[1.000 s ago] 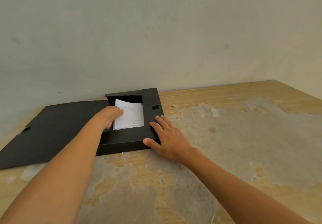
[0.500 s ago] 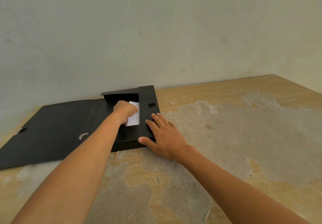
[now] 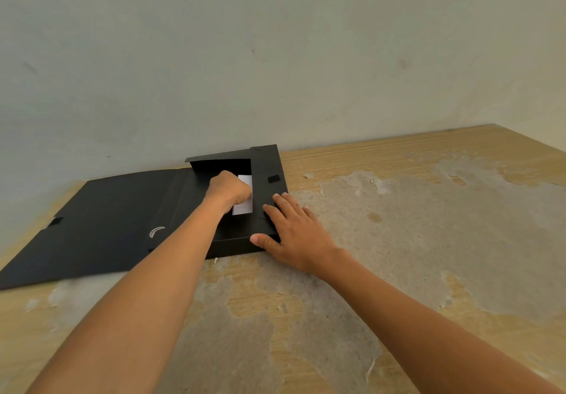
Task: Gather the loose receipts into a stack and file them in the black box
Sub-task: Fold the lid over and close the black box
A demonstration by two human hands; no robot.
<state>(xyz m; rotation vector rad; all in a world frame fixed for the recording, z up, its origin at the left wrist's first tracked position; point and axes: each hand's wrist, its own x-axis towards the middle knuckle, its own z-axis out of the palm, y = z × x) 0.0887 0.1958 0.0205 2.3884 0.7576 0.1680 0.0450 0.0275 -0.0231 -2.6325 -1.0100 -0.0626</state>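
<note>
The receipts (image 3: 245,194) lie inside the box (image 3: 263,167), against its right wall; only a narrow white strip of them shows, the rest hidden behind the left hand (image 3: 228,190). That hand reaches down into the box, curled into a loose fist over the papers. Its fingers are on the far side, out of sight, so I cannot tell whether its grip closes on the receipts or merely presses on them.

The right hand (image 3: 294,231) lies flat and spread, palm down, at the box's near right corner. Its fingers (image 3: 280,200) rest on the top of the right wall and its thumb (image 3: 260,239) touches the front wall, while the heel of the hand sits on the tabletop (image 3: 428,240). It holds nothing.

The box is black and shallow, set near the wall (image 3: 275,56). A small dark tab (image 3: 273,178) sits on its right rim. Its lid (image 3: 101,225) is folded fully open to the left and lies flat on the tabletop, with a pale crescent mark (image 3: 156,231) near the hinge side.

The tabletop is wood-grained, its surface layer peeled away in wide grey patches around both forearms.
</note>
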